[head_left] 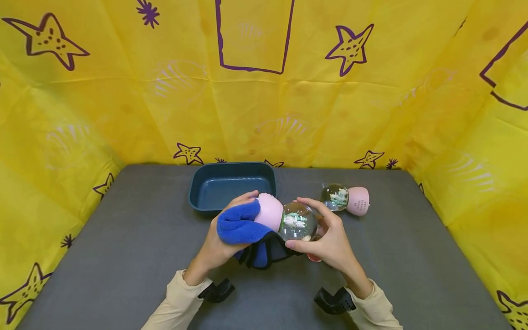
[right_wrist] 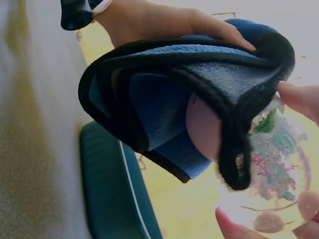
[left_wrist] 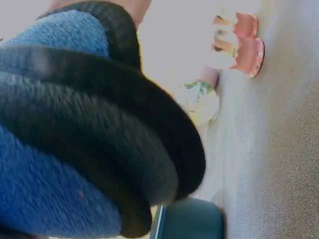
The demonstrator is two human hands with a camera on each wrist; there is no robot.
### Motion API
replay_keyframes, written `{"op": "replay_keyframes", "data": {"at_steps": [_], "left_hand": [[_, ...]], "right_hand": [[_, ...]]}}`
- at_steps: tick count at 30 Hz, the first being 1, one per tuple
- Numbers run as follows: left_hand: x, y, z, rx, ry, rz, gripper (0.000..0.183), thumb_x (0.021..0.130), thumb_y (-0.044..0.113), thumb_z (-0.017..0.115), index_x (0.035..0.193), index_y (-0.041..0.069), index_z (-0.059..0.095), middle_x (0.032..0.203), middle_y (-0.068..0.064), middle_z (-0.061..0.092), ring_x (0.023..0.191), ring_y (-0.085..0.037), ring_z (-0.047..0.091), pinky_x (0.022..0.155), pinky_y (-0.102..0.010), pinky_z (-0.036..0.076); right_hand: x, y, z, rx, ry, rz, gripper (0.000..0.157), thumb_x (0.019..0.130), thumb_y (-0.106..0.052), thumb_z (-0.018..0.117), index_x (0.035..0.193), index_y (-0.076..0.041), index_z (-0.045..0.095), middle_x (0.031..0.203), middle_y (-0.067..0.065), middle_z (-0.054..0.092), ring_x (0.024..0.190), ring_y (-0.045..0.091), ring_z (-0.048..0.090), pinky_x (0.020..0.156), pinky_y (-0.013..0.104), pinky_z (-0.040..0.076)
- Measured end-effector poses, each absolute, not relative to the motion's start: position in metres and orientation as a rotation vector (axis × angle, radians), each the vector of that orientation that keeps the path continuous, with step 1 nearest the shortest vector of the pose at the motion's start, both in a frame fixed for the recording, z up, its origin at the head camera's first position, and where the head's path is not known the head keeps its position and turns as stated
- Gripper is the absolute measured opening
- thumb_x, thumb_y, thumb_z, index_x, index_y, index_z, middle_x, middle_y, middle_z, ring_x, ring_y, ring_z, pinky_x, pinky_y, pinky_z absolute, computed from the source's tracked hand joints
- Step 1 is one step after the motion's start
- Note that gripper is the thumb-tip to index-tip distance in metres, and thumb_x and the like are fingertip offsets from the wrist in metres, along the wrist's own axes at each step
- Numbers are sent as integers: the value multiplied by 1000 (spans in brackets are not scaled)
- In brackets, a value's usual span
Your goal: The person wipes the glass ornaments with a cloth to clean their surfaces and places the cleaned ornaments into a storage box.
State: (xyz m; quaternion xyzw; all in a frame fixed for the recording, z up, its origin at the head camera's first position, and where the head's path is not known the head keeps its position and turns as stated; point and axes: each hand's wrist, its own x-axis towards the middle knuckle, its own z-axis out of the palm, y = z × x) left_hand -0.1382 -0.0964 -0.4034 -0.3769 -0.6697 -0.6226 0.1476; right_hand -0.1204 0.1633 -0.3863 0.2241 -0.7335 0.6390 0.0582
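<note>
A snow globe (head_left: 270, 212) with a pink base and clear glass ball is held on its side between both hands in the head view. My left hand (head_left: 219, 244) grips a blue cloth (head_left: 236, 225) with black edging, folded around the pink base. My right hand (head_left: 333, 239) holds the glass ball (right_wrist: 279, 164), its thumb and fingers spread around the glass. White and green figures show inside the ball. In the right wrist view the cloth (right_wrist: 164, 104) drapes over much of the base. The same cloth (left_wrist: 60, 149) fills the left side of the left wrist view.
A dark teal tub (head_left: 194, 195) stands at the back of the grey table (head_left: 136, 238). To the right, a second pink-based snow globe (head_left: 358, 200) lies on its side. Red-and-white items (left_wrist: 247, 55) sit on the table, mostly hidden behind my right hand in the head view.
</note>
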Motion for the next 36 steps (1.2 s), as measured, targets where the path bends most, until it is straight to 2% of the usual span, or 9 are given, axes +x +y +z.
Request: {"op": "replay_keyframes", "data": {"at_steps": [4, 10, 14, 17, 21, 26, 30, 33, 36], "left_hand": [[-142, -97, -402, -1025, -1820, -1887, 64, 88, 25, 73, 140, -2, 47, 146, -4, 53, 135, -16, 49, 115, -27, 37], [-143, -96, -397, -964, -1769, -1951, 82, 89, 46, 68, 142, -10, 39, 143, -3, 54, 129, -18, 53, 115, -30, 37], [-133, -94, -395, -952, -2114, -1800, 93, 78, 34, 84, 151, 7, 32, 155, 0, 40, 141, -14, 40, 116, -24, 32], [-130, -90, -394, -944, -2239, -1650, 95, 67, 13, 90, 147, 12, 39, 154, -6, 43, 141, -21, 42, 117, -28, 35], [-130, -86, -395, -890, -2169, -1637, 79, 63, 0, 89, 133, 8, 53, 142, -15, 57, 135, -26, 52, 113, -28, 40], [-130, -82, -396, -752, -2026, -1788, 55, 70, -11, 81, 120, 1, 59, 123, -22, 67, 121, -14, 64, 104, -24, 47], [-133, -83, -397, -603, -1957, -1902, 49, 74, -15, 75, 119, -4, 58, 114, -9, 72, 109, -9, 68, 99, -23, 50], [-137, -87, -396, -398, -1880, -2050, 38, 78, -13, 70, 113, 2, 65, 105, 6, 72, 98, -6, 69, 92, -21, 53], [-140, -96, -394, -286, -1699, -2303, 27, 89, -2, 59, 111, 11, 67, 102, 5, 73, 94, -10, 70, 90, -24, 54]], "right_hand": [[-121, 164, -386, 689, -2181, 1954, 80, 63, 11, 86, 134, -3, 53, 128, 16, 59, 79, 14, 66, 54, 31, 58], [-123, 162, -386, 738, -2187, 1795, 82, 58, 6, 91, 132, -5, 57, 127, 12, 61, 91, 12, 65, 63, 29, 59], [-124, 160, -389, 811, -2227, 1625, 81, 56, 2, 91, 130, -7, 60, 126, 12, 63, 100, 9, 61, 65, 29, 58], [-125, 159, -391, 864, -2240, 1562, 80, 55, 1, 89, 130, -6, 61, 126, 14, 62, 104, 8, 59, 67, 27, 58], [-125, 158, -392, 917, -2219, 1526, 79, 54, 0, 89, 128, -4, 62, 126, 15, 63, 110, 8, 60, 73, 22, 58], [-128, 157, -393, 1048, -2144, 1417, 79, 53, -1, 89, 127, -6, 63, 128, 9, 65, 119, 13, 60, 88, 16, 53], [-130, 158, -392, 1104, -2100, 1385, 77, 55, -6, 92, 127, -5, 63, 128, 9, 66, 121, 15, 60, 100, 16, 47], [-129, 160, -393, 1076, -2116, 1522, 80, 56, -6, 95, 129, -3, 61, 130, 8, 64, 110, 12, 63, 85, 18, 54], [-128, 163, -392, 1012, -2119, 1727, 84, 55, 1, 94, 131, 0, 57, 132, 12, 60, 108, 11, 62, 71, 21, 57]]}}
